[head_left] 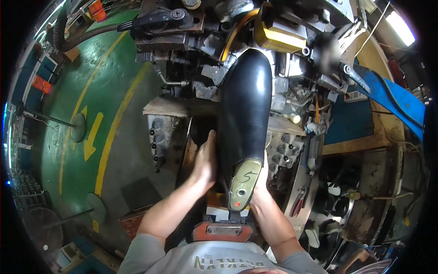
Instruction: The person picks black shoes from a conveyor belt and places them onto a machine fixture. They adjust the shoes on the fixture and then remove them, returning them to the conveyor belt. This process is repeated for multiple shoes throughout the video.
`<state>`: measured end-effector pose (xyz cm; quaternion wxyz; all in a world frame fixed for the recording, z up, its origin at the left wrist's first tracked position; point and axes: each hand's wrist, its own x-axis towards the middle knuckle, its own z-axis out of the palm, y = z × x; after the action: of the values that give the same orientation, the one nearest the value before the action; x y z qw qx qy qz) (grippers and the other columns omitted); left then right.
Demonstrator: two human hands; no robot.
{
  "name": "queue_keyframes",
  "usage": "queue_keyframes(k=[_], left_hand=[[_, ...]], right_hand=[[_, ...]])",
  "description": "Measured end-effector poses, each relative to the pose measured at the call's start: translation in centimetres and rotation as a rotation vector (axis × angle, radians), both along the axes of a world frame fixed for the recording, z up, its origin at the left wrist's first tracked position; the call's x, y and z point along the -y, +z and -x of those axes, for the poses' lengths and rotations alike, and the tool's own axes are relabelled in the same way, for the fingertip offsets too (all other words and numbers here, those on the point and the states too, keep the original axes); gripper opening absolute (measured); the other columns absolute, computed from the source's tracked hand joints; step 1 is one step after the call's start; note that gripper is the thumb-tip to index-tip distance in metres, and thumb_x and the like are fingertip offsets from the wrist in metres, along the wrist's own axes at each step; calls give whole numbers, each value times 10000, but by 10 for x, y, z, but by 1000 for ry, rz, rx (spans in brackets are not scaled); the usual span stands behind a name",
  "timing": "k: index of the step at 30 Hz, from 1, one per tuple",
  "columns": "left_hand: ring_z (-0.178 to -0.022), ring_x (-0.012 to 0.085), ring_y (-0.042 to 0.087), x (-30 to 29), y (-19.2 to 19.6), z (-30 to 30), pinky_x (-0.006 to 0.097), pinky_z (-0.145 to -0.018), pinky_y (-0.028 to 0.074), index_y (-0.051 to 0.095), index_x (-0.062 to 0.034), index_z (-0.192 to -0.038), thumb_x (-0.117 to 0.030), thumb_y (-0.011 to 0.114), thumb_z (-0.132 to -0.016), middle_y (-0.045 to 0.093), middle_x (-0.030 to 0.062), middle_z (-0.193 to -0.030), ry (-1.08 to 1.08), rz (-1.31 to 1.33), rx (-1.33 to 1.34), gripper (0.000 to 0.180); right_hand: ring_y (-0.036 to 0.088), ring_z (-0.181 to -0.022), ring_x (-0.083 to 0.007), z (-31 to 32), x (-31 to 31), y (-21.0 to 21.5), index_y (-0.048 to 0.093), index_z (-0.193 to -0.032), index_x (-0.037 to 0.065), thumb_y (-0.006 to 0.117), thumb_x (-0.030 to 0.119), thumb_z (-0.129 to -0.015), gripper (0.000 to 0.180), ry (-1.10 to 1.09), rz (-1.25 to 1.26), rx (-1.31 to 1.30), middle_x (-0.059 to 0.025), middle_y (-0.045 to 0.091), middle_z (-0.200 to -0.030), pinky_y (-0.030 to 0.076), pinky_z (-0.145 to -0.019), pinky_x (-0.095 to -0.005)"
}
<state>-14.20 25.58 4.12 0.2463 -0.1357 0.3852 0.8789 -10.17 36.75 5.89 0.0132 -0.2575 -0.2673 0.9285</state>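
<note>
A black leather shoe upper on a last point(244, 102) extends away from me, its rounded toe up against the machine. At the near, heel end the last's olive-green top shows, with a handwritten mark, a metal-rimmed hole and a red dot. My left hand point(206, 160) is along the left side of the shoe, palm turned inward; its fingers are partly hidden behind it. On the right side my right hand point(262, 178) grips the heel end from beside and below, most of it covered by the shoe.
A machine with metal clamps and a yellow block point(280, 39) stands straight ahead. Control panels with knobs point(157, 132) flank the shoe. Red-handled pliers point(299, 203) and dark shoes point(340, 205) lie at right. A blue strip point(388, 93) juts in; a green floor point(93, 59) with yellow lines runs left.
</note>
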Motion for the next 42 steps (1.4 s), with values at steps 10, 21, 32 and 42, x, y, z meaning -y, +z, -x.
queue_keyframes(k=[10, 21, 32, 42], left_hand=[[-1201, 209, 534, -3, -69, -10, 390, -1054, 414, 478, -17, -1331, -432, 414, -1021, 560, 130, -1271, 61, -57, -148, 522], [-977, 317, 630, 6, -67, -11, 389, -861, 498, 520, 23, -1186, -200, 648, -824, 634, 182, -1116, 96, 1042, -1355, 444], [-943, 254, 637, 28, -94, 3, 361, -831, 503, 541, -6, -1123, -159, 593, -891, 644, 124, -1047, -11, 1161, -1511, 282], [-1040, 259, 600, 107, -242, -79, 387, -903, 475, 526, -7, -1166, -54, 557, -917, 610, 117, -1126, -171, 1240, -825, 255]], right_hand=[[642, -924, -163, -1, -19, -63, 547, -1236, 33, 402, 299, -1042, 360, -65, -129, -159, -62, 646, -1073, 537, -829, -303], [636, -945, -228, -1, -9, -44, 599, -1157, 69, 427, 413, -1016, 409, -5, -11, -160, -104, 661, -1063, 521, -870, -397], [631, -1021, -247, -13, -16, -52, 598, -1190, 58, 463, 412, -1001, 424, 18, -182, -185, -117, 661, -1156, 500, -915, -410], [489, -520, -156, -276, -95, -172, 535, -800, 46, 470, 304, -990, 328, -281, -596, 545, -54, 508, -575, 382, -488, -308]])
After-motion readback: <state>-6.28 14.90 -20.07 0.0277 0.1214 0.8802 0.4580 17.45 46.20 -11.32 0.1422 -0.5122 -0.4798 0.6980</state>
